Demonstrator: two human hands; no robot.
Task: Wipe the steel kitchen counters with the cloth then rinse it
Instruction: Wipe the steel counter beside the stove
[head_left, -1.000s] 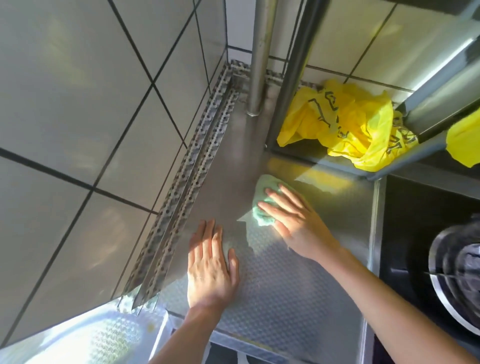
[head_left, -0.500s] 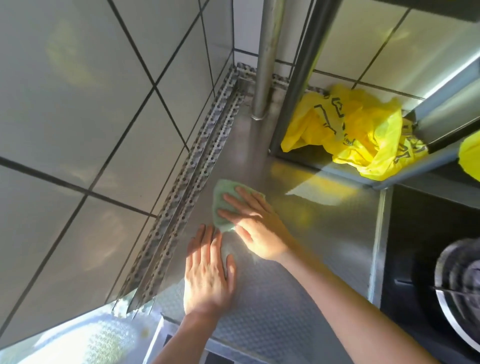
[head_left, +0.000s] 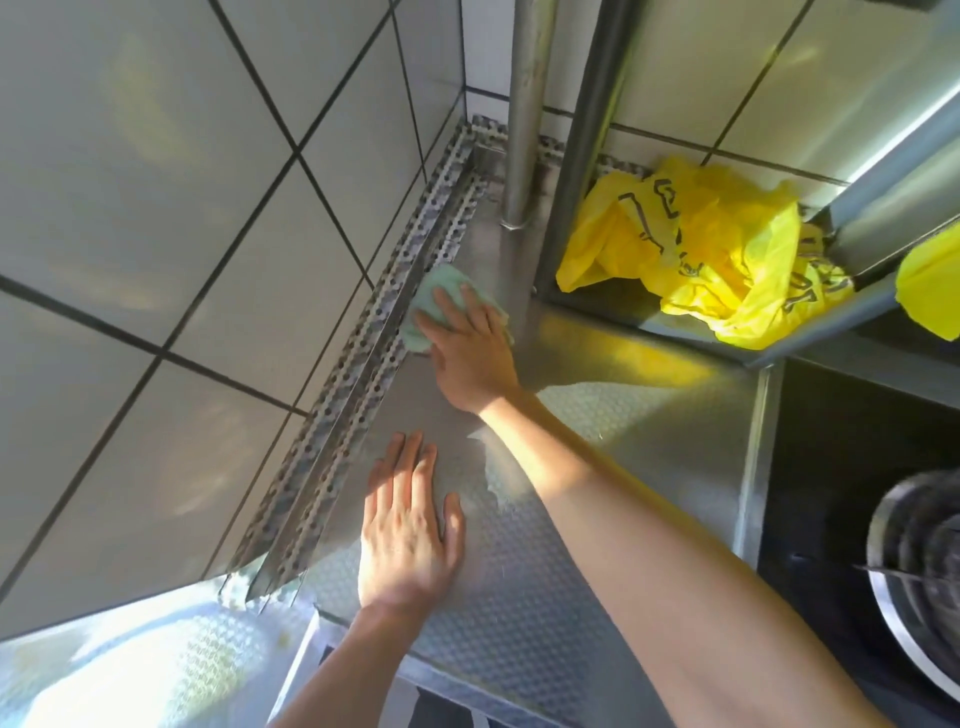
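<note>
I see the right hand (head_left: 470, 353) flat on the green cloth (head_left: 437, 296), its fingers straight and close together, pressing the cloth down on the steel counter (head_left: 649, 431). The cloth sits at about 11 o'clock from the middle of the counter, right against the strip with holes (head_left: 363, 364) that runs along the tiled wall (head_left: 156, 234). Part of the cloth is hidden under the fingers.

The left hand (head_left: 410, 525) lies flat on the counter at about 7 o'clock, palm down, fingers straight and together, thumb a bit out to the side. It holds nothing.

A steel pole (head_left: 524, 114) stands at 12 o'clock, near the cloth. A yellow bag (head_left: 701, 249) lies crumpled on a low shelf at 1 o'clock. A pot (head_left: 924, 571) sits at 4 o'clock, well apart from both hands.
</note>
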